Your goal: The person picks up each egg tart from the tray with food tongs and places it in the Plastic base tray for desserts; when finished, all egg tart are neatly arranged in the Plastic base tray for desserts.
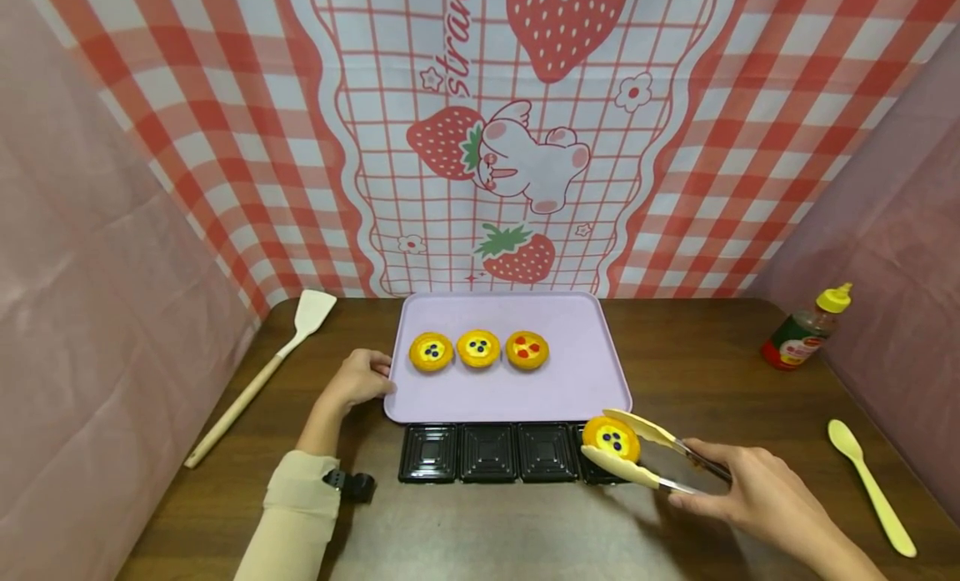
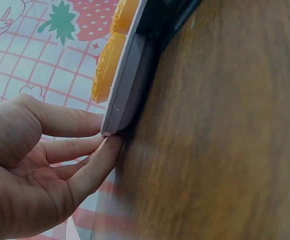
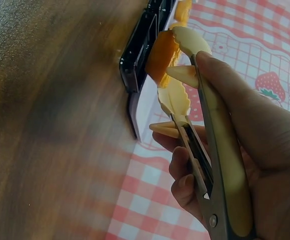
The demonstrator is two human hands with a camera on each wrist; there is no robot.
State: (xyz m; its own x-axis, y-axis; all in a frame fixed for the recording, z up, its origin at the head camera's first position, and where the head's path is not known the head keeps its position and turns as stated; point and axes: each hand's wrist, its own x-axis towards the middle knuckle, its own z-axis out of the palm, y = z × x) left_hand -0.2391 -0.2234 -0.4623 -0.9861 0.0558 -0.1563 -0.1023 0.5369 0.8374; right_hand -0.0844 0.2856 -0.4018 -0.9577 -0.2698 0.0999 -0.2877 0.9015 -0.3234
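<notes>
My right hand [image 1: 757, 489] grips a pair of tongs [image 3: 225, 165] with cream tips and metal arms. Between the tips sits an egg tart [image 1: 611, 439] with dark blue berries, at the rightmost compartment of a black tray [image 1: 487, 453]. Whether the tart touches the compartment floor cannot be seen. My left hand [image 2: 40, 165] is at the left edge of a lilac tray [image 1: 570, 381], its thumb and fingers pinching the rim. On that tray lie two blueberry tarts [image 1: 431, 352] and a tart with red pieces [image 1: 527, 350], in a row.
A white spatula [image 1: 258, 381] with a wooden handle lies at the left. At the right stand a sauce bottle [image 1: 806, 329] with a yellow cap and, nearer, a cream spoon [image 1: 870, 485] lying flat. A checked strawberry cloth [image 1: 675, 189] hangs behind the table.
</notes>
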